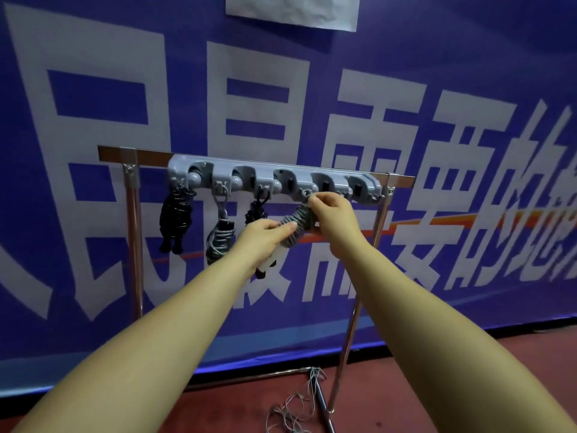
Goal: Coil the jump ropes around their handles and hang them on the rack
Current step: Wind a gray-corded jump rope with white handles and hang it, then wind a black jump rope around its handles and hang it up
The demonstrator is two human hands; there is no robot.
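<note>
In the head view, your left hand [265, 234] sits just left of the frame's centre with its fingers curled around the lower part of a coiled grey jump rope [296, 225], thumb pressed on the coils, so it is closed on the bundle, not spread. Your right hand [327, 209] is just above and to the right, fingers drawn in narrow and pinching the top end of the same rope right under the grey rack [274, 179]; whether the loop is on a hook there you cannot tell, since your fingers cover it. The rope's long axis runs on a slant, its top end pointing to the upper right toward the rack and its pale handle end [270, 260] poking out below your left hand toward the lower left. Left of centre, three coiled ropes hang from the rack: a black bundle [175, 218] farthest left, a grey one [218, 242] beside it, and a black one [256, 207] partly behind your left hand. At the bottom centre, a loose grey rope [293, 407] lies tangled on the red floor [452, 364] by the rack's stand [343, 354].
</note>
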